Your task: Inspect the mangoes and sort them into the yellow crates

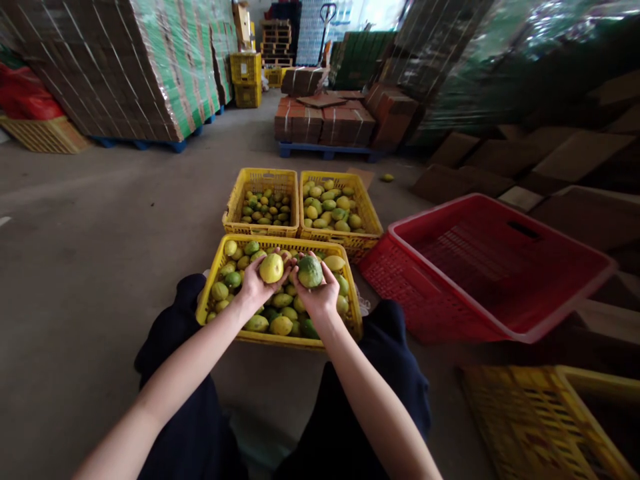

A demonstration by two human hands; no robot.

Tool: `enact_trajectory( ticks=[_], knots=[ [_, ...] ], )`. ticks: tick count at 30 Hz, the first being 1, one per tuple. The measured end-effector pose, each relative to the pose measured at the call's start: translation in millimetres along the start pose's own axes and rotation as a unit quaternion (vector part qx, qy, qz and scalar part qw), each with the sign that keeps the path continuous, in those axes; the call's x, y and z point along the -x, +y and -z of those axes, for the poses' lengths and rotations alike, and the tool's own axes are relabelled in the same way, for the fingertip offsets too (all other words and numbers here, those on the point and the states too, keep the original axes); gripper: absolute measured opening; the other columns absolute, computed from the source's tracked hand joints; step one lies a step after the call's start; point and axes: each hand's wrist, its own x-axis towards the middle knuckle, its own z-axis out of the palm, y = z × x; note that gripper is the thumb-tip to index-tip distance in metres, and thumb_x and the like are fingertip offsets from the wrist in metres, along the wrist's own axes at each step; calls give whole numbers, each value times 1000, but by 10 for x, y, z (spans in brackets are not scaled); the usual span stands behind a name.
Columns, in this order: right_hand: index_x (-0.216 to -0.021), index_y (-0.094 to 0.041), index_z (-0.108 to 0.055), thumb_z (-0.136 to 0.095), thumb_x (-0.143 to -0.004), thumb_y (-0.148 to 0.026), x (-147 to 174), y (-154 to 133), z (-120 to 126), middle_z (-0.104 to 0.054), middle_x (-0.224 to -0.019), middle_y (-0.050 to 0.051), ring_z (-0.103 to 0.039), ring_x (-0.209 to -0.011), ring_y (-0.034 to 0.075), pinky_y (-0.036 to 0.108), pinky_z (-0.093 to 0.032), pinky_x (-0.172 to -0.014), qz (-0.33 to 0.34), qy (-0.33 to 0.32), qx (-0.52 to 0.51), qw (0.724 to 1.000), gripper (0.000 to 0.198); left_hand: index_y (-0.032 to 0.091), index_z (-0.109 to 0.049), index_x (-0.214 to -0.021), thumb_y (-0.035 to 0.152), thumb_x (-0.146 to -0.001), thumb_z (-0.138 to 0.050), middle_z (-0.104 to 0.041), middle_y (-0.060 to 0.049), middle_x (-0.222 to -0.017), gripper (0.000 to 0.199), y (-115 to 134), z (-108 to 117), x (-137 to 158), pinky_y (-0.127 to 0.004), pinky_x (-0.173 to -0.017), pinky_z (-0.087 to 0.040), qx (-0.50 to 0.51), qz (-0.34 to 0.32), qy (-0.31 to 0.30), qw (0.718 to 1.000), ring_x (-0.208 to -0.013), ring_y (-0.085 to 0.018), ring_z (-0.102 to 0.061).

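A yellow lemon (271, 268) rests in my left hand (256, 283), its fingers curled under and around the fruit. My right hand (320, 297) holds a greener, bumpy-skinned lemon (310, 271). Both hands are side by side above a yellow crate (220, 251) full of green and yellow lemons, between my knees. Behind it, the left yellow crate (261, 231) holds smaller fruit, and the right yellow crate (371, 213) holds larger ones. The fingertips are partly hidden behind the two lemons.
A red crate (440, 293) stands tilted at my right, with another yellow crate (520, 413) nearer me. Flattened cardboard (575, 160) lies beyond. A single lemon (387, 177) is on the floor. Ahead, bundled cardboard (325, 123) sits on a blue pallet (327, 151). Wrapped stacks (125, 73) rise at left.
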Motion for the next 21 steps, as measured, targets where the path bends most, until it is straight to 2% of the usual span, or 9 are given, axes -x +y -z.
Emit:
enact_trajectory(
  ticks=[3, 6, 12, 14, 17, 21],
  knots=[
    [-102, -21, -69, -55, -84, -25, 4, 6, 17, -77, -93, 6, -73, -86, 20, 28, -60, -63, -8, -5, 9, 1000, 23, 18, -60, -129, 26, -100, -37, -73, -10, -95, 38, 71, 33, 19, -22, -61, -60, 0, 14, -12, 1000, -83, -19, -73],
    [-96, -21, -68, -57, -82, -25, 5, 13, 28, -76, -88, 4, -72, -79, 20, 22, -55, -52, -23, 2, 28, 999, 18, 19, -60, -129, 27, -98, -41, -72, -9, -89, 37, 162, 70, 50, -17, -51, -55, -3, 54, -8, 998, -74, -16, -71],
    [-87, -23, -66, -60, -79, -23, -115, 52, 108, -72, -76, -2, -68, -66, 15, 21, -53, -50, -35, 102, 119, 987, 9, 18, -61, -115, 24, -92, -44, -69, -7, -79, 29, 292, 97, 184, -17, -41, -50, -29, 67, -9, 997, -57, -15, -65],
    [-80, -22, -63, -62, -79, -22, -142, 120, 191, -68, -66, -3, -66, -59, 15, 23, -54, -50, -70, 142, 170, 973, 2, 18, -62, -107, 23, -91, -44, -68, -6, -76, 25, 353, 97, 243, -17, -39, -48, -40, 59, -17, 997, -54, -14, -64],
    [-72, -21, -58, -62, -77, -17, -93, 282, 387, -63, -58, -2, -64, -55, 17, 28, -56, -51, -125, 183, 237, 946, 7, 18, -61, -100, 21, -89, -44, -68, -6, -76, 20, 498, 110, 310, -17, -39, -48, -30, 46, -18, 998, -53, -14, -64],
    [-68, -20, -55, -60, -75, -12, 74, 500, 715, -63, -56, 1, -64, -52, 20, 33, -55, -48, -172, 179, 289, 925, 12, 16, -61, -95, 18, -88, -45, -69, -7, -77, 18, 747, 159, 322, -18, -39, -49, -8, 29, -2, 1000, -54, -15, -65]
  ],
)
